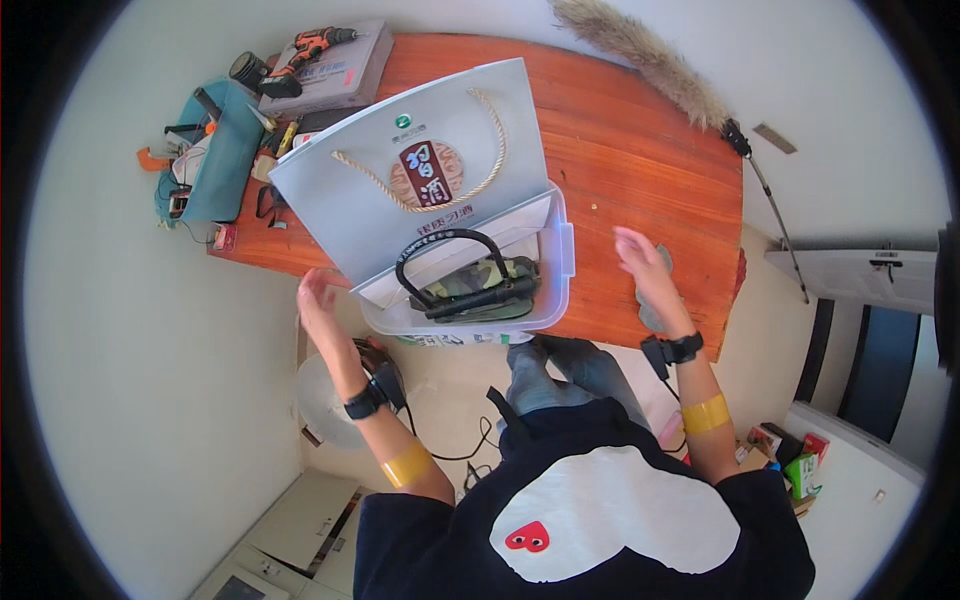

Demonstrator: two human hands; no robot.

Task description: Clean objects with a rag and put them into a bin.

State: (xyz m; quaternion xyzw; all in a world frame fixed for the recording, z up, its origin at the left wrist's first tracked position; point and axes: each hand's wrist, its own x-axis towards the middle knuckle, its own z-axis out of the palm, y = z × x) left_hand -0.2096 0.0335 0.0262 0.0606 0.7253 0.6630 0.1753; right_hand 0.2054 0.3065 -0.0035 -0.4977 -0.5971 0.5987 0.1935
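A translucent plastic bin (564, 289) stands at the front edge of the wooden table. Tilted up out of it is a large silver-grey paper gift bag (337, 202) with twisted rope handles (496, 142). In the bin lie a black U-shaped lock (401, 271) and a camouflage-patterned item (469, 279). My left hand (321, 296) is beside the bag's lower left corner, its fingertips partly hidden there; whether they touch the bag cannot be told. My right hand (646, 262) is raised over the table to the right of the bin, fingers apart, holding nothing.
On the wooden table (630, 150) are a teal basket (232, 161) of tools, a box (367, 67) bearing a cordless drill (304, 56), and a grey object (649, 316) under my right hand. A fluffy duster (652, 64) leans at the back right. A cable (457, 457) runs on the floor.
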